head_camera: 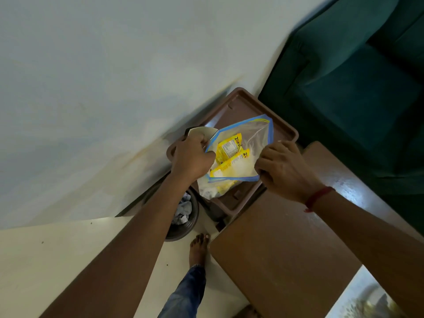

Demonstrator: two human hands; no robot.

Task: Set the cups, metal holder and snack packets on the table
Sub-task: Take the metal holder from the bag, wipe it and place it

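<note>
A clear zip bag (250, 138) with blue edges holds yellow snack packets (229, 154) and hangs over a brown plastic stool (284, 131). My left hand (192, 157) grips the bag's left edge, and my right hand (282, 168) grips its right edge near the blue zip strip. Just above my left hand a pale curved object (202, 133) shows, partly hidden; I cannot tell what it is. No cups or metal holder are visible.
A wooden table (286, 249) lies at the lower right, touching the stool. A dark green sofa (355, 88) fills the upper right. A round bin (183, 214) with crumpled paper stands on the floor by the wall, near my bare foot (199, 249).
</note>
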